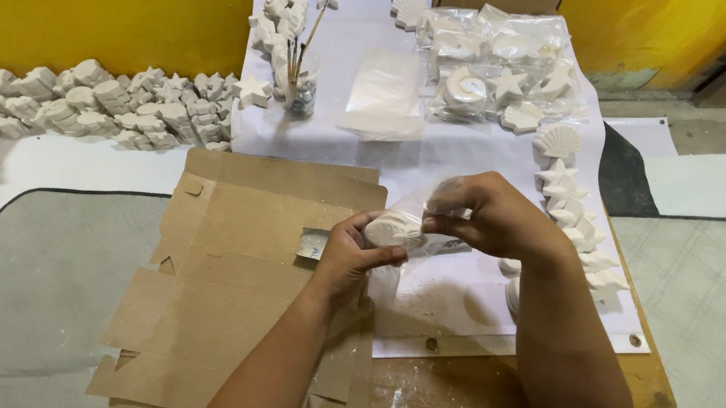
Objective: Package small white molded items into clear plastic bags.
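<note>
The left hand [345,254] pinches a white plaster shell [390,229] at the mouth of a clear plastic bag [420,203] gripped by the right hand [491,215]; bagged pieces [491,66] lie beyond; a row of bare casts [569,203] and the wall heap [83,106] look unpacked, so plenty seems left.

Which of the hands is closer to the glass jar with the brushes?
Left. The left hand sits below the jar, almost straight under it. The right hand is further off, below and to the jar's right.
</note>
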